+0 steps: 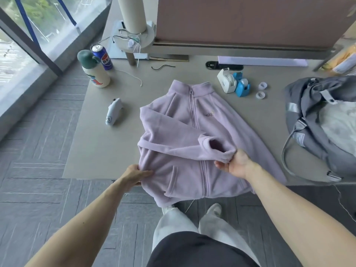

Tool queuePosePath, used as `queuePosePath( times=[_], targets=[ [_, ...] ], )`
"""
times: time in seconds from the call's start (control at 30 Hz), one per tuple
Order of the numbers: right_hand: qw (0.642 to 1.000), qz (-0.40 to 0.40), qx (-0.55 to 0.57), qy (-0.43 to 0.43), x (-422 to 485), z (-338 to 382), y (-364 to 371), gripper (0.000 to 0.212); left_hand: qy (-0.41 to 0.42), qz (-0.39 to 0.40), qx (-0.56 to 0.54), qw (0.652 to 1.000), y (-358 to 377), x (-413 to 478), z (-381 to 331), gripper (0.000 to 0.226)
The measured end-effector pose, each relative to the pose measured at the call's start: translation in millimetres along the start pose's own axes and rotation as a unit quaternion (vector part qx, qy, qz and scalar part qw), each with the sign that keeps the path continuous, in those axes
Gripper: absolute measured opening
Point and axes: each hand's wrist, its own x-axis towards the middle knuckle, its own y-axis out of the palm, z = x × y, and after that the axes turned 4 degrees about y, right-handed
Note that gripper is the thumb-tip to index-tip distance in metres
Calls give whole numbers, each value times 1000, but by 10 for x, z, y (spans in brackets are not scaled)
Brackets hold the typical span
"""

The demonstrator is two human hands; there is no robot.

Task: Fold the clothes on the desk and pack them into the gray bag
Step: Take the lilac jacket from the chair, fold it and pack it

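Observation:
A lilac fleece jacket (192, 132) lies front up on the grey desk (100, 143), zipped, collar at the far end, hem hanging over the near edge. Its left sleeve is folded across the chest. My right hand (234, 163) pinches that sleeve's cuff near the zipper. My left hand (135, 173) grips the jacket's left side edge near the desk's front. The gray bag (316, 120) lies open at the right, with pale cloth inside it.
A white bottle (95, 71) and a blue can (102, 56) stand at the far left. A white handheld device (113, 111) lies left of the jacket. Two tape dispensers (234, 81) and two tape rolls (261, 90) sit behind it. A partition (250, 20) bounds the far side.

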Motion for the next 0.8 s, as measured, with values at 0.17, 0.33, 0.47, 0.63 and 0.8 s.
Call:
queuePosePath(
  times=[0.17,0.33,0.47,0.63,0.8],
  targets=[
    [999,-17,-32,7,138,-124,-221,62,27,-29,44,998,-45,58,-180,72],
    [964,-8,-253,-81,67,-232,-203,134,54,-140,-17,989,-128,295,-574,83],
    [852,-65,-505,-122,188,-387,-103,112,78,-118,-8,990,-177,468,-819,88],
    [871,-101,-457,-148,236,-348,-35,48,49,-115,82,989,-211,644,-995,73],
    [990,-26,-116,-81,135,-222,-162,18,36,-83,85,992,-260,747,-1268,52]
  ],
)
